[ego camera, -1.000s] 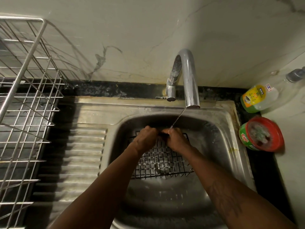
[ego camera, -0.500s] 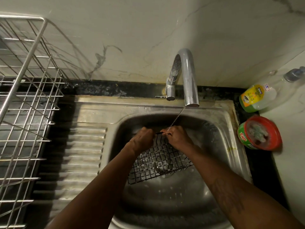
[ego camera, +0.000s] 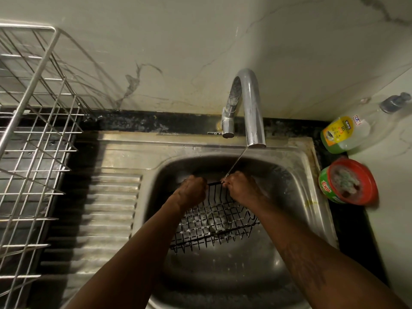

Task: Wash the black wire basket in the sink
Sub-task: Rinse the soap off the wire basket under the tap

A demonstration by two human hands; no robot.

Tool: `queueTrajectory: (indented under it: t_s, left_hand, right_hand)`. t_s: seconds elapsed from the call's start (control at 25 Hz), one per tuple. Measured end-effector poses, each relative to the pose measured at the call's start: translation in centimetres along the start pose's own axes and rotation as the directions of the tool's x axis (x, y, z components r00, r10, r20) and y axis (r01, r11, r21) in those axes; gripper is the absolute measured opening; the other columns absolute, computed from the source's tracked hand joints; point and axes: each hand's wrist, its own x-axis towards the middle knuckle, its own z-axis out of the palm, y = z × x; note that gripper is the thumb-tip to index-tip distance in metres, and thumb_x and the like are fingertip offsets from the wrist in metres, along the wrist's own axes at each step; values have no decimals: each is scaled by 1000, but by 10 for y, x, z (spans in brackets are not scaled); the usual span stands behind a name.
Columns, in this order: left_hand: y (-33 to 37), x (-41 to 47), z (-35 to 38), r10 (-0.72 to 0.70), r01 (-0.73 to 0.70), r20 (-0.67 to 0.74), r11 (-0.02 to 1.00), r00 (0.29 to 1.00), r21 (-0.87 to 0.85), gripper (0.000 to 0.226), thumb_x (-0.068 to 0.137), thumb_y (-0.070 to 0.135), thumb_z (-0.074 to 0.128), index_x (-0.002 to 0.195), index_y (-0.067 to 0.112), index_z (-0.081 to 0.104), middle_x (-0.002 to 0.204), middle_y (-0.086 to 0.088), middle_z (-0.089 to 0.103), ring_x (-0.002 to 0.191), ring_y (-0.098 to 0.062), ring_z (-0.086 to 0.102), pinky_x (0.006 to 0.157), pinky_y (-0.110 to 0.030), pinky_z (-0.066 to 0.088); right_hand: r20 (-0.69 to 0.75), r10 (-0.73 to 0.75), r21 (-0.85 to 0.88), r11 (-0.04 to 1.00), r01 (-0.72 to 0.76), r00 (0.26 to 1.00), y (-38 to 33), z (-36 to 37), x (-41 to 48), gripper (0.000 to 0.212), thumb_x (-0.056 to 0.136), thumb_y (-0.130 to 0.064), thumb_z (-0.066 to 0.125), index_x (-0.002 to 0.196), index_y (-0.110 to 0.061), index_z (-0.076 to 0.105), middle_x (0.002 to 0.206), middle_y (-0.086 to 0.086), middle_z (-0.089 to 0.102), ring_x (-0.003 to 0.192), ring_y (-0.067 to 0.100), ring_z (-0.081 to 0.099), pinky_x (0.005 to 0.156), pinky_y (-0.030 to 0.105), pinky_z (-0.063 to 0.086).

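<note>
The black wire basket (ego camera: 215,224) is held inside the steel sink (ego camera: 296,186), tilted, with foam on its mesh. My left hand (ego camera: 191,190) grips its far rim on the left. My right hand (ego camera: 239,189) grips the same rim on the right. A thin stream of water runs from the chrome tap (ego camera: 249,108) and lands at the rim by my right hand. My forearms cover the basket's two sides.
A steel wire dish rack (ego camera: 33,134) stands on the left beside the ribbed drainboard (ego camera: 107,210). On the right counter lie a dish-soap bottle (ego camera: 345,132) and a red-rimmed green tub of dish paste with a scrubber (ego camera: 347,181).
The basket has tipped from lying flat to tilted, its near edge now lower and its side wall showing. Both hands stayed on the far rim and moved slightly apart.
</note>
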Motion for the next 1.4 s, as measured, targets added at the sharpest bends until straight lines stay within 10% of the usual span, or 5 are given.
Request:
queueTrajectory:
  t_s: [0.44,1.04,1.4]
  left_hand:
    - [12,2,-5,77,-77,14,996,997,49,23,99,7,50,114,11,67,100,-10,70,87,-21,66,68,-25,47]
    - [24,0,-6,89,-90,-14,992,996,-83,22,98,14,49,81,17,61,71,-1,64,64,-19,66,53,-23,50]
    - [23,-10,-1,166,-165,-68,986,984,23,38,92,20,49,128,31,53,90,-3,67,72,-22,65,64,-36,60]
  right_hand:
    - [80,-28,219,976,10,996,-9,3,4,22,101,-20,57,109,-29,74,100,-6,71,89,6,65,83,36,59]
    - [-137,129,277,957,-87,982,-16,5,-10,28,97,-23,67,124,-24,69,111,5,71,101,19,66,88,37,57]
    - [-69,111,269,959,-89,991,-25,9,-4,36,101,-20,56,131,-40,62,114,2,69,93,15,65,79,35,60]
